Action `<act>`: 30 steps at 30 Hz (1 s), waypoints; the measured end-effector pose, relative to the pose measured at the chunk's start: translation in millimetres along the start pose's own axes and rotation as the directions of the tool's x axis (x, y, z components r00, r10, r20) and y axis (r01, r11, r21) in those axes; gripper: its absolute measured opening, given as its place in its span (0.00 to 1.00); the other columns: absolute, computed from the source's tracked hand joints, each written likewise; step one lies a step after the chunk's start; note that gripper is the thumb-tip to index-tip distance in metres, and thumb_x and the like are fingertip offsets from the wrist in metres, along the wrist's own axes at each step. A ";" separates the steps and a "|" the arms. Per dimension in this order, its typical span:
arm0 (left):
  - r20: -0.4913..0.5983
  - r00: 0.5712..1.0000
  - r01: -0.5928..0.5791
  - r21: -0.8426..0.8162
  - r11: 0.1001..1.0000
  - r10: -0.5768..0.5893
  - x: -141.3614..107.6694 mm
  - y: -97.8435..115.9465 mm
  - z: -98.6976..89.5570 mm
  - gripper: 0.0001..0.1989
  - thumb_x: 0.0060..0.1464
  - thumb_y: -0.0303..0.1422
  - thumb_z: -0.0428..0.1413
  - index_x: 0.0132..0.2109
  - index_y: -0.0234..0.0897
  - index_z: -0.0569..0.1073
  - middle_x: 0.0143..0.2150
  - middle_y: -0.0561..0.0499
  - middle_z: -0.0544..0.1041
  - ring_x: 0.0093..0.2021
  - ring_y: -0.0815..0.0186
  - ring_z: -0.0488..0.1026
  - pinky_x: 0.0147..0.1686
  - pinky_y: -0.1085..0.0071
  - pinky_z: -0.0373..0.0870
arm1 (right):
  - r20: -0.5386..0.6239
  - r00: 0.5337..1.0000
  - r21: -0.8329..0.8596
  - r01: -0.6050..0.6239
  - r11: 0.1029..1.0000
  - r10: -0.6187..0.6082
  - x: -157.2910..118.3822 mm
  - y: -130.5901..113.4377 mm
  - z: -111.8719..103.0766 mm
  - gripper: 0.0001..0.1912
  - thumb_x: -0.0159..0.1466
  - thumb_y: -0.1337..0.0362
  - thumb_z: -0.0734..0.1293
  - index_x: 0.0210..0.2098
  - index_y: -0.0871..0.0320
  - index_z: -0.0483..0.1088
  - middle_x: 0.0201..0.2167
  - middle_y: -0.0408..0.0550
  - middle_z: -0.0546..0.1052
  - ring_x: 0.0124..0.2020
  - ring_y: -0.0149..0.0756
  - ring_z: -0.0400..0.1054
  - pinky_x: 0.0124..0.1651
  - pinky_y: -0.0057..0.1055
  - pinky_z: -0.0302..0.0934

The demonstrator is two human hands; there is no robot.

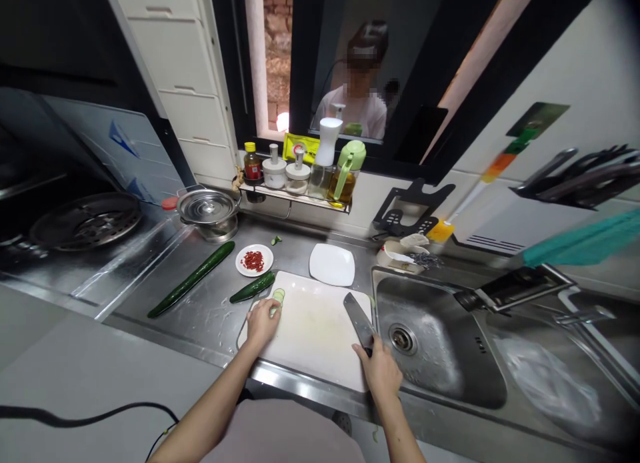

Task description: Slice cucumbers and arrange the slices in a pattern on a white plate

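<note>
At the left side of the white cutting board (320, 336), my left hand (263, 324) has its fingers curled down on cucumber slices (279, 294), partly hidden by the fingertips. My right hand (384, 373) is wrapped round the handle of a kitchen knife (357, 316), whose blade lies low over the board's right side, pointing away from me. Just beyond my left hand, a cut piece of cucumber (253, 287) rests against the board's edge. A whole long cucumber (193, 279) lies on the steel counter farther left.
Behind the board stand a white square plate (332, 264) and a small dish of chopped red pepper (253, 260). A steel pot (209, 213) is at the back left. The sink (425, 336) borders the board on the right. Seasoning bottles fill a wall rack (295, 195).
</note>
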State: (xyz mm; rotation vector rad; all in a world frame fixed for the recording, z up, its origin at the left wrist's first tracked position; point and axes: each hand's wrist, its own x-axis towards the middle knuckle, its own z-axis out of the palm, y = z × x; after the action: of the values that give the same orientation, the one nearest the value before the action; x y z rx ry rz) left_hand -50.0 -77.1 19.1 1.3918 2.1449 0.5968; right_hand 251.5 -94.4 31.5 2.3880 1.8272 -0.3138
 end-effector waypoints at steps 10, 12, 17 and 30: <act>0.023 0.996 -0.087 -0.109 0.990 0.090 24.3 29.8 24.2 0.09 0.54 0.32 0.54 0.42 0.42 0.76 0.46 0.52 0.77 0.39 0.67 0.72 0.47 0.68 0.63 | 0.094 0.991 0.091 -0.105 0.990 0.096 -3.0 -9.2 -5.8 0.29 0.66 0.48 0.56 0.60 0.59 0.58 0.53 0.61 0.69 0.46 0.48 0.72 0.44 0.40 0.64; 0.029 0.995 -0.095 -0.127 0.987 0.099 34.4 37.6 29.6 0.10 0.54 0.32 0.54 0.42 0.41 0.76 0.45 0.52 0.77 0.38 0.67 0.72 0.45 0.69 0.64 | 0.096 0.990 0.107 -0.115 0.988 0.105 -3.2 -9.7 -4.6 0.29 0.66 0.48 0.56 0.60 0.58 0.58 0.54 0.62 0.69 0.46 0.48 0.72 0.44 0.40 0.63; 0.057 0.995 -0.071 -0.103 0.992 0.077 65.3 63.1 39.8 0.13 0.54 0.34 0.54 0.47 0.42 0.75 0.48 0.50 0.77 0.41 0.65 0.73 0.44 0.68 0.64 | 0.040 0.993 0.145 -0.116 0.983 0.111 10.5 -9.7 -9.3 0.30 0.66 0.45 0.56 0.60 0.57 0.59 0.53 0.60 0.68 0.45 0.47 0.71 0.44 0.38 0.63; 0.146 0.989 -0.064 0.186 0.980 0.037 144.8 107.3 71.1 0.22 0.55 0.35 0.48 0.56 0.44 0.70 0.46 0.42 0.80 0.52 0.49 0.72 0.51 0.51 0.59 | 0.014 0.999 0.213 0.045 0.976 -0.049 174.5 -65.7 -55.8 0.22 0.67 0.63 0.57 0.59 0.61 0.64 0.53 0.59 0.73 0.55 0.45 0.65 0.53 0.34 0.56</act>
State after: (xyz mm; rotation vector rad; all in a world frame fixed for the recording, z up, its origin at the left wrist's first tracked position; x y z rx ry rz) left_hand 19.6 103.0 3.8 1.5448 2.1019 0.3062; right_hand 237.1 99.1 46.9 2.4689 1.9330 -0.5625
